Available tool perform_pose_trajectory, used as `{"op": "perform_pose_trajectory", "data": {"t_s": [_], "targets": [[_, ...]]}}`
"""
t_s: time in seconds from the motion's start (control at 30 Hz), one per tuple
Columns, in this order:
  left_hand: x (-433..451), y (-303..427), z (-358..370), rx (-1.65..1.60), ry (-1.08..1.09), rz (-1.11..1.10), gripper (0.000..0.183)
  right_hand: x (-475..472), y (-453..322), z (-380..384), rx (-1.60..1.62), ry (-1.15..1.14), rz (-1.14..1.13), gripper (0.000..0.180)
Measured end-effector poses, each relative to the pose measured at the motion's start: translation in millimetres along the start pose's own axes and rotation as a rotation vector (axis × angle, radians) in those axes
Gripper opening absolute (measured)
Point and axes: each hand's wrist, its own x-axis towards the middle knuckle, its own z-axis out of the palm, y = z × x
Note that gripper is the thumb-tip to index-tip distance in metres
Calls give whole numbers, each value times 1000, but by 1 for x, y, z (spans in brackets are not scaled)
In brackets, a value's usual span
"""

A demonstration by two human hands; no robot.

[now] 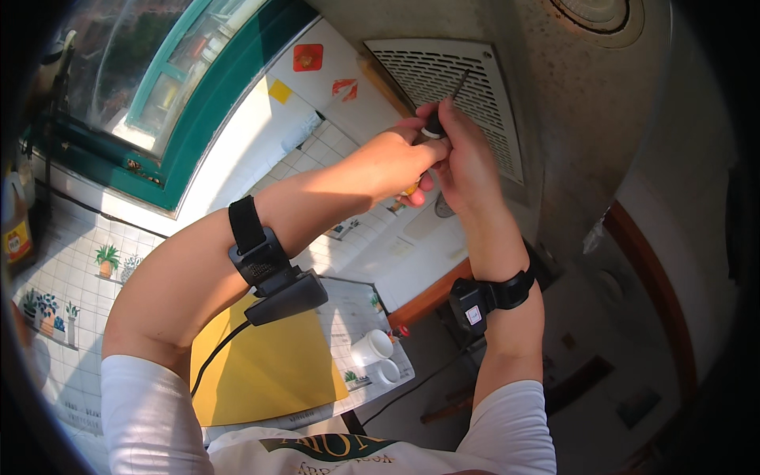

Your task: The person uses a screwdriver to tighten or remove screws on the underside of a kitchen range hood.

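A screwdriver with a dark handle and a pale band is held up between my two hands. My left hand wraps the handle from the left. My right hand closes round it from the right, its thumb near the shaft. Below the fingers shows a small yellow part, perhaps the handle's end. The shaft points up in front of a slotted metal panel, with a screw at its upper right corner. Whether the tip touches the panel is hard to tell.
The panel sits in a grey metal housing. A green-framed window is at left. Below lies a patterned table cover with a yellow mat, a white cup and a bottle. Strapped devices with cables sit on both forearms.
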Motion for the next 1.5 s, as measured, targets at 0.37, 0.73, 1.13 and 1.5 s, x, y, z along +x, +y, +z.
{"op": "perform_pose_trajectory", "data": {"t_s": [0.37, 0.73, 1.13, 1.5], "targets": [[3, -27, 0, 256, -153, -56, 55, -25, 28, -14, 44, -1, -38, 29], [56, 15, 2, 498, 433, 453, 45, -136, 113, -75, 417, 50, 217, 30], [121, 33, 38, 826, 456, 553, 28, -293, 224, -90, 606, 192, 277, 27], [124, 58, 31, 983, 523, 522, 26, -389, 284, -99, 721, 729, 440, 30]]}}
